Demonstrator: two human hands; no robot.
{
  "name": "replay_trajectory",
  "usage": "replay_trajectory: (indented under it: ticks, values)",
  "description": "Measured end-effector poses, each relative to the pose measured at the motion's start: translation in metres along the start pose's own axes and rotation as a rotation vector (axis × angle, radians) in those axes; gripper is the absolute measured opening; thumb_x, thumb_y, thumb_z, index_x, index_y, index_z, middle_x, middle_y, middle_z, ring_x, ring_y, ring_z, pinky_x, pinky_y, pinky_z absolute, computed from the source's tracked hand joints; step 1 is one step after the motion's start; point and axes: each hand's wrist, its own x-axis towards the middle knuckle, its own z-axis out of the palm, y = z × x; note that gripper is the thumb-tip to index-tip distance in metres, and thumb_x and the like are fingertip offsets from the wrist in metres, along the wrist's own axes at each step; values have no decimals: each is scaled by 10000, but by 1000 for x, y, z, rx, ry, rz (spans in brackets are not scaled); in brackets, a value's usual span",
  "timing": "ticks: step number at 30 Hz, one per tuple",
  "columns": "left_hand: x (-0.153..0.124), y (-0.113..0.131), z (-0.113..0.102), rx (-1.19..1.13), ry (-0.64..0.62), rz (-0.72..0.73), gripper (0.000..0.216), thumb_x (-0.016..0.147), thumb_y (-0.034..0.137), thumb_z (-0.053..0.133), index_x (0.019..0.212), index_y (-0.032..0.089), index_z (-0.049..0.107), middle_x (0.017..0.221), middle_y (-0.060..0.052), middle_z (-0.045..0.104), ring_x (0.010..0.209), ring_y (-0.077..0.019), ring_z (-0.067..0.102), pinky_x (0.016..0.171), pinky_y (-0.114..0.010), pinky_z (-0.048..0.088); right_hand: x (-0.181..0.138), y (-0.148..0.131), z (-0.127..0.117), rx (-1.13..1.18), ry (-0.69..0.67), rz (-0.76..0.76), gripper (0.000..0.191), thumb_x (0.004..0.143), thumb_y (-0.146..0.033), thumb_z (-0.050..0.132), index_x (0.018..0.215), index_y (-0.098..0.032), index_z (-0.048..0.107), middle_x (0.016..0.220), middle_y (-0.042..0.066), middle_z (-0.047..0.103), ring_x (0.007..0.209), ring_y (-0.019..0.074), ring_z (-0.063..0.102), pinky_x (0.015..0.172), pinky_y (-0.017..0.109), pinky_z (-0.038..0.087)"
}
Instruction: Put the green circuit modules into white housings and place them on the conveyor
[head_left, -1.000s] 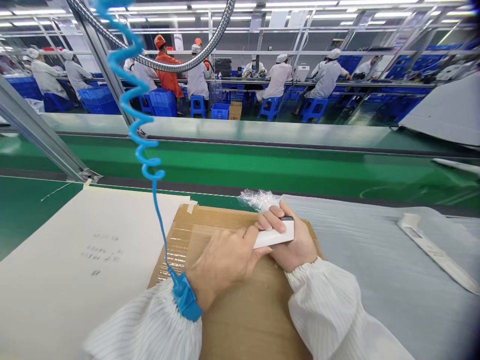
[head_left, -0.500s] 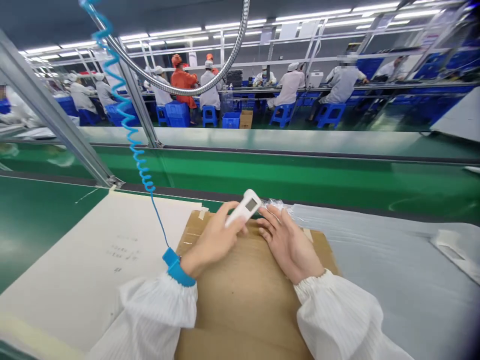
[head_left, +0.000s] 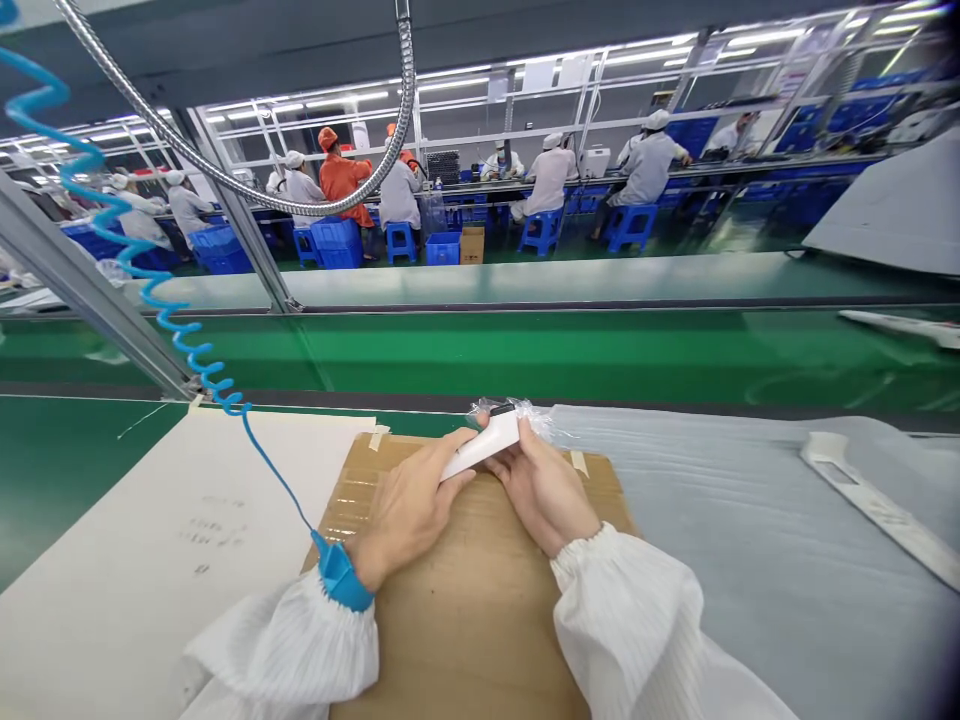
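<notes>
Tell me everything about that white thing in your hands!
The white gadget is a slim, plastic-looking bar with a dark patch at its far end. It lies slanted over the cardboard sheet. The left hand grips its near end, the right hand its side; its tip meets a crinkly clear bag.

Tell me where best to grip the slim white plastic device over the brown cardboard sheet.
Pinch the slim white plastic device across its long narrow sides at the near end, coming in from beside the left hand. It lies tilted, and its far end is up against the crinkled clear plastic bag by the right hand.
</notes>
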Motion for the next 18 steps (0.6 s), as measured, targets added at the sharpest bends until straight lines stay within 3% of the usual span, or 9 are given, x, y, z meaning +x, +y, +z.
replay_trajectory:
  ticks: [7, 10, 13, 15, 18]
  values:
    - [0, -1, 0, -139, 4, 28, 394, 972, 312, 491, 1365, 335, 513, 1321, 6, 629, 1172, -196, 583, 1043, -350, 433, -1, -1, 3, -14, 10, 12, 355, 844, -557, 683, 1001, -245, 746, 1168, 41, 729, 1054, 202, 623, 830, 307, 495]
    - [9, -3, -9, -302, 51, -61, 373, 948, 335, 534, 1313, 260, 541, 1170, -40, 692, 925, -163, 643, 837, -288, 507, -1, -1, 4, -6, 60, 38, 328, 833, -496, 723, 1050, -251, 737, 1198, 38, 721, 950, 168, 639, 763, 277, 505]
    - [32, -19, -35, -359, 227, -341, 377, 947, 348, 539, 1288, 189, 507, 1015, -66, 712, 595, -90, 549, 549, -204, 428, 0, 0, 0, 3, 118, 63, 314, 790, -454, 783, 1031, -257, 742, 1211, 42, 719, 897, 155, 652, 751, 271, 528]
    - [56, -35, -62, -282, 293, -554, 320, 959, 271, 513, 1247, 131, 507, 1000, -94, 704, 522, -64, 494, 480, -191, 374, 1, 1, -3, 4, 119, 67, 304, 780, -450, 794, 1010, -255, 751, 1176, 42, 728, 893, 153, 656, 748, 267, 540]
    - [97, -60, -106, -181, 296, -680, 265, 948, 213, 550, 1163, 57, 551, 863, -94, 680, 510, -67, 500, 463, -194, 378, 1, 1, -4, 5, 111, 69, 288, 778, -442, 799, 987, -248, 763, 1132, 46, 731, 865, 149, 654, 727, 260, 547]
